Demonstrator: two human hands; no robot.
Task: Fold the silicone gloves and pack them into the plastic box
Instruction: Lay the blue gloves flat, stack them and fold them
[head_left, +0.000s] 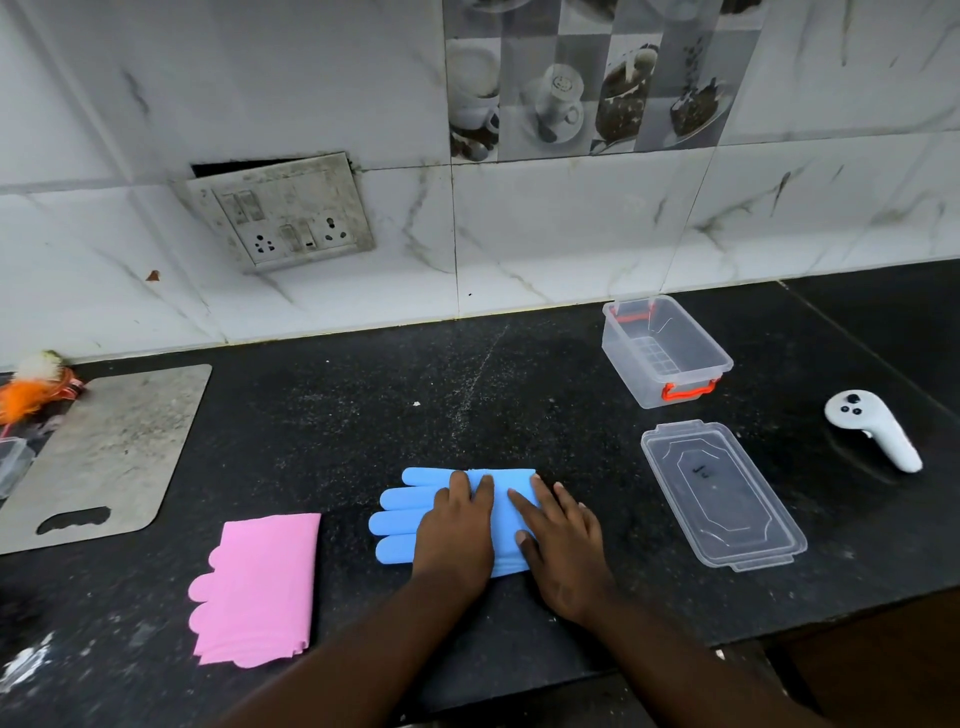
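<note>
A blue silicone glove (402, 514) lies on the black counter in front of me, fingers pointing left, its cuff end folded over. My left hand (457, 535) presses flat on the middle of it. My right hand (561, 545) lies flat on the folded cuff part, fingers spread. A pink glove (260, 587) lies folded to the left, apart from both hands. The clear plastic box (670, 374) with orange clips stands open at the back right. Its clear lid (722, 493) lies flat just in front of it.
A white hand controller (872, 428) rests at the far right. A grey cutting board (98, 457) lies at the left, with orange scraps (31, 389) beyond it. A tiled wall with a socket panel (285, 213) stands behind. The counter's front edge runs near my forearms.
</note>
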